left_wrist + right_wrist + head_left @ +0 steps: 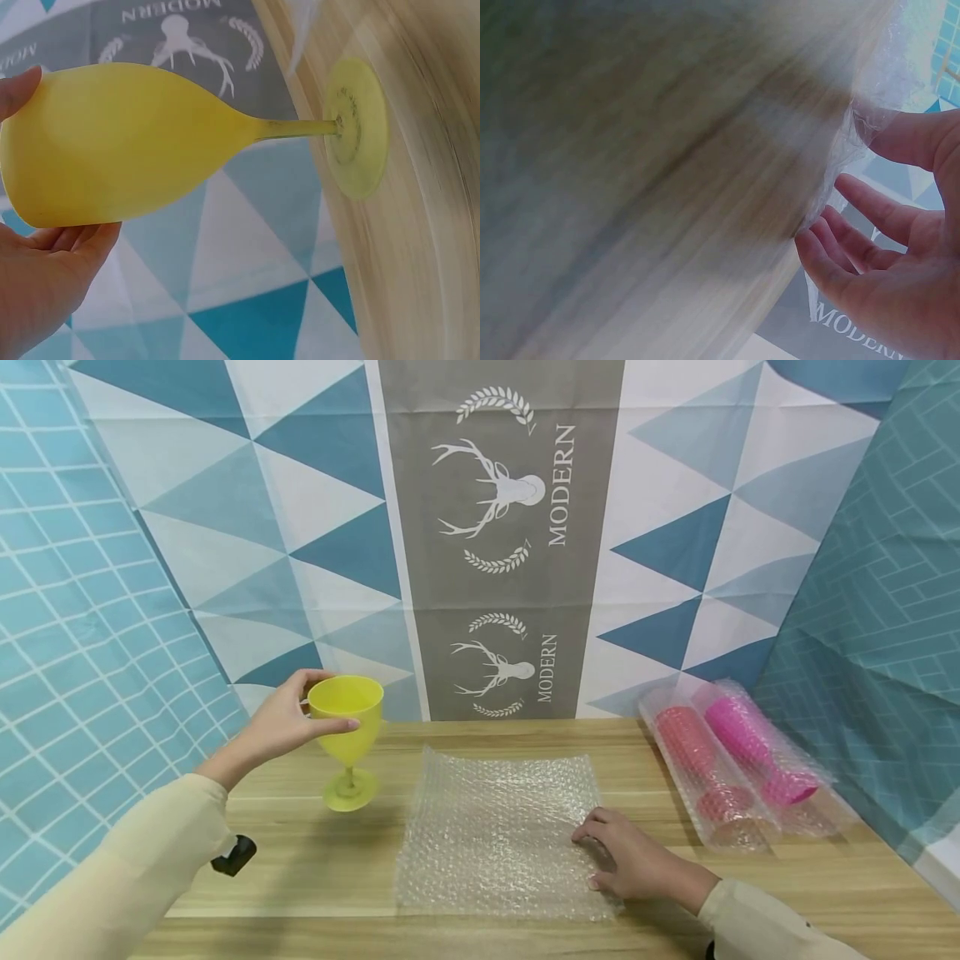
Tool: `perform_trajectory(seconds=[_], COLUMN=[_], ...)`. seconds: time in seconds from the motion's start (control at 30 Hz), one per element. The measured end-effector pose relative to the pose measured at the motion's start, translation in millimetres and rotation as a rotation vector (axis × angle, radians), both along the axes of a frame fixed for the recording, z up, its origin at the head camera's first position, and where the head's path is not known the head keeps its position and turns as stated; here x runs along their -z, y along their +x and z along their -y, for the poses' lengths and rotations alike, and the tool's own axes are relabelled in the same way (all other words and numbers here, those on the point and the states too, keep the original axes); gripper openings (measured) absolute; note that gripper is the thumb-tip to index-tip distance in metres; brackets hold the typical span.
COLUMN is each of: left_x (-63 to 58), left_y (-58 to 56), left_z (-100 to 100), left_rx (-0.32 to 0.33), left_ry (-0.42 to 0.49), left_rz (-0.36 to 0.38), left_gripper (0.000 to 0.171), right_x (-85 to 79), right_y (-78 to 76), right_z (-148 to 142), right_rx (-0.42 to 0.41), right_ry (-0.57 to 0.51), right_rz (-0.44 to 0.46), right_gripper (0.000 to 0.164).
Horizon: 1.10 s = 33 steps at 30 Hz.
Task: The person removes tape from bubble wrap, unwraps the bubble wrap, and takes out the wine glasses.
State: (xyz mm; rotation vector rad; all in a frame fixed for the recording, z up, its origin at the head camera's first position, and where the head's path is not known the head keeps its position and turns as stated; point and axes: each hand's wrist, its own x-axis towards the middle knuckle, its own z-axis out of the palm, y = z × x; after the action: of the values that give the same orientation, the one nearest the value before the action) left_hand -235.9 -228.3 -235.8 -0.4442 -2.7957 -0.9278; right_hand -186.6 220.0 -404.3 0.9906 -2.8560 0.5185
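Observation:
On the left in the head view, my left hand [281, 718] grips a yellow plastic goblet [352, 743] round its bowl, thumb on the near side and fingers behind. The goblet is upright, its stem and foot [356, 129] below the hand, close over the tabletop in the left wrist view. A sheet of bubble wrap [498, 843] lies flat in the middle of the table. At its right edge my right hand [633, 856] rests with thumb and fingers spread apart, the fingertips touching the wrap [847, 150] in the right wrist view.
At the back right lie a red goblet [686, 739] and a pink goblet [750, 739], each in bubble wrap, side by side. The wooden table [337, 881] meets a patterned cloth backdrop [495, 577] behind, with blue tiled cloth [82, 610] on the left.

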Motion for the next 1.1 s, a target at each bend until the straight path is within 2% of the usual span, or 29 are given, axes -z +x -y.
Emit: perform_trajectory(seconds=[0.3,0.63,0.83,1.1], left_x=[2.4,7.1,15.2,29.0], left_y=[-15.3,-27.8,-38.6,-59.3], left_z=[25,38,40,35], left_rx=[-0.081,-0.139,-0.172,-0.216], left_ry=[0.013,0.047,0.087,0.137], left_rz=[0.050,0.112,0.089,0.035], left_gripper=[0.093,0.101,0.100,0.102], right_x=[-0.6,-2.5,-2.6,-2.1], right_y=[-0.4,0.0,0.8,0.7], right_z=[0,1,1,1], right_rx=[-0.001,0.007,0.006,0.000], right_ry=[0.002,0.000,0.004,0.003], right_rz=[0.012,0.027,0.026,0.004], right_gripper=[0.049,0.049,0.050,0.050])
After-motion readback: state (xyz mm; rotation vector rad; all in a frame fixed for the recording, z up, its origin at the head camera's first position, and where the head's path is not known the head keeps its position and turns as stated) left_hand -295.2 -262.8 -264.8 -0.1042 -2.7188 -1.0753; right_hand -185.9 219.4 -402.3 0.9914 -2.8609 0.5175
